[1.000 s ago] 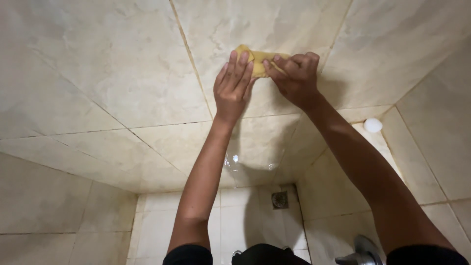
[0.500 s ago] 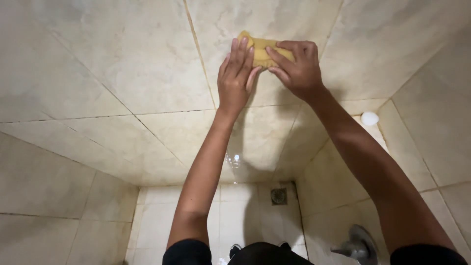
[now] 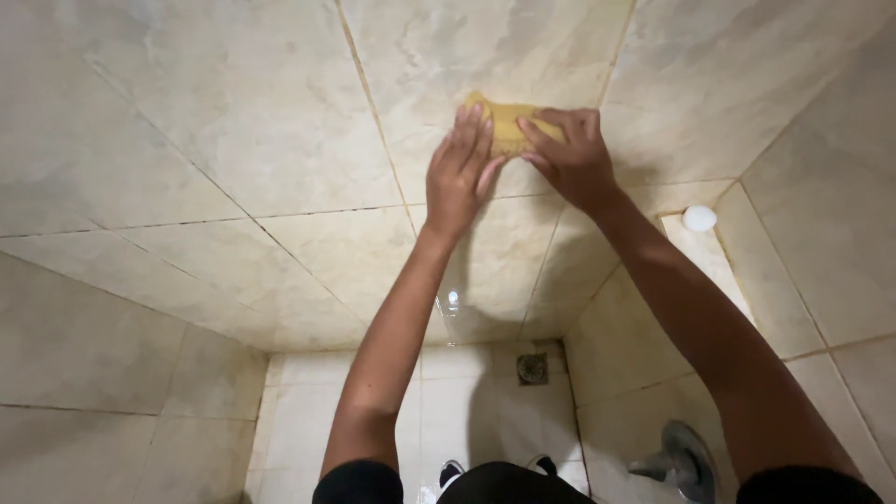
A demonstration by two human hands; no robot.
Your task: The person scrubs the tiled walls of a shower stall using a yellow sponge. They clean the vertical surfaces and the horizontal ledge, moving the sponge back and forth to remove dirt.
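Note:
A yellow sponge cloth (image 3: pixel 504 121) is pressed flat against the beige tiled wall (image 3: pixel 280 140) in front of me. My left hand (image 3: pixel 459 173) lies on its left part with the fingers stretched upward. My right hand (image 3: pixel 571 154) covers its right part, fingers curled over the cloth. Both arms reach up from the bottom of the view.
A small white round cap (image 3: pixel 699 218) sits on a ledge at the right wall. Below, the floor has a square drain (image 3: pixel 533 368). A metal tap (image 3: pixel 681 462) juts out at the lower right. My feet (image 3: pixel 495 467) show on the wet floor.
Both hands and the cloth have stayed together on the wall and shifted slightly down and left between frames. The view has also tilted a little.

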